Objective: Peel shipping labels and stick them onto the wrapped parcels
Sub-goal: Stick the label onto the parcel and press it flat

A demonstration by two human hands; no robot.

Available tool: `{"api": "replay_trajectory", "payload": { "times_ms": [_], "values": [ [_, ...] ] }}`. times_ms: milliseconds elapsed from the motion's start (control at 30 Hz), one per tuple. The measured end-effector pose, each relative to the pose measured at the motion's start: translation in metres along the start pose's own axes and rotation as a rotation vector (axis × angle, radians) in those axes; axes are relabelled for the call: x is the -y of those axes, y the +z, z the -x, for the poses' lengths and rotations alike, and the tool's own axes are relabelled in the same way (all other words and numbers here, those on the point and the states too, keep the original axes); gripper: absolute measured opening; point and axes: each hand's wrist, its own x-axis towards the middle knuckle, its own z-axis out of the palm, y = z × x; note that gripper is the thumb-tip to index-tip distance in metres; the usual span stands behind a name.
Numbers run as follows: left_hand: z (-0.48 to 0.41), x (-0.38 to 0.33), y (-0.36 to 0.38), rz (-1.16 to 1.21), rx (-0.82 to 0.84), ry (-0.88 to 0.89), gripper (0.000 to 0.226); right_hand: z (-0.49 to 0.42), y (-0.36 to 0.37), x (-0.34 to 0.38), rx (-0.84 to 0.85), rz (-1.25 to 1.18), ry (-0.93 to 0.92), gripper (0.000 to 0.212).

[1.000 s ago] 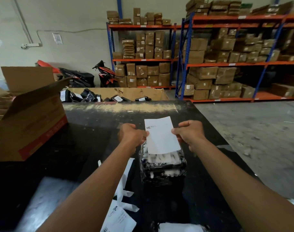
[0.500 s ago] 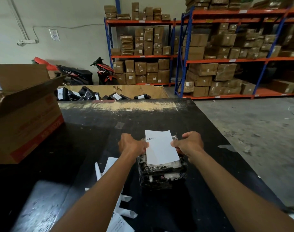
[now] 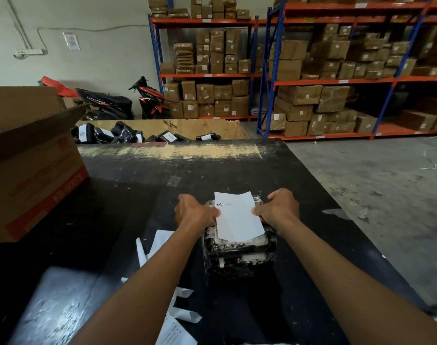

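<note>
Both hands (image 3: 196,215) (image 3: 281,207) lowered label (image 3: 238,216) closer onto wrapped parcel (image 3: 240,255).

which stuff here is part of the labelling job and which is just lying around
In the job: label, held at its sides by left hand and right hand; wrapped parcel beneath it; labelled parcels in the far bin.

Lying about: paper strips, open carton, motorbikes, shelf boxes.

left hand (image 3: 196,214): pinching label's left edge
right hand (image 3: 281,207): pinching right edge
label (image 3: 238,216): over wrapped parcel (image 3: 240,257)
parcel: on desk (image 3: 127,185)
</note>
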Motion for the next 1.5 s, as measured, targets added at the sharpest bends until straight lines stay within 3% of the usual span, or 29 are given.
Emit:
{"api": "replay_trajectory", "payload": {
  "times_ms": [67,167,400,467,533,700,800,900,1000,1067,1133,1200,1333,1400,1500],
  "values": [
    [-0.003,-0.001,0.001,-0.045,0.006,0.009,0.098,0.001,-0.001,0.002,0.009,0.034,-0.008,0.05],
    [-0.012,-0.001,0.004,-0.135,0.001,0.04,0.087,0.001,-0.001,0.003,0.014,0.087,-0.028,0.034],
    [-0.004,-0.006,-0.002,-0.267,0.029,0.134,0.073,-0.002,0.001,0.003,0.02,0.128,-0.022,0.03],
    [-0.006,-0.001,-0.003,-0.287,0.046,0.157,0.054,-0.004,-0.003,-0.003,0.055,0.106,-0.004,0.035],
    [-0.006,0.006,-0.005,-0.293,0.052,0.17,0.037,-0.005,-0.007,-0.01,0.094,0.056,0.042,0.055],
    [-0.004,0.02,-0.009,-0.286,0.038,0.234,0.037,-0.003,-0.007,-0.019,0.1,-0.032,0.071,0.057],
    [-0.002,0.022,-0.009,-0.309,0.027,0.376,0.031,0.0,-0.006,-0.02,0.089,-0.018,0.046,0.053],
    [0.002,0.022,-0.009,-0.374,0.078,0.704,0.02,0.005,-0.007,-0.019,0.074,0.021,-0.013,0.045],
    [0.005,0.031,-0.015,-0.524,0.302,0.91,0.042,0.008,-0.01,-0.019,0.094,0.099,-0.11,0.037],
    [0.008,0.038,-0.021,-0.673,0.464,0.907,0.052,0.006,-0.013,-0.02,0.116,0.129,-0.175,0.038],
    [0.008,0.043,-0.025,-0.731,0.523,0.908,0.055,0.002,-0.015,-0.02,0.143,0.162,-0.233,0.029],
    [0.007,0.045,-0.025,-0.72,0.534,0.901,0.055,-0.004,-0.016,-0.02,0.133,0.227,-0.315,0.02],
    [0.006,0.048,-0.02,-0.696,0.514,0.892,0.055,-0.008,-0.015,-0.015,0.096,0.367,-0.56,0.033],
    [0.007,0.05,-0.016,-0.697,0.495,0.903,0.055,-0.008,-0.01,-0.013,0.199,0.432,-0.659,0.032],
    [0.007,0.05,-0.014,-0.707,0.467,0.898,0.052,-0.006,0.002,-0.006,0.362,0.563,-0.702,0.049]
  ]
}}
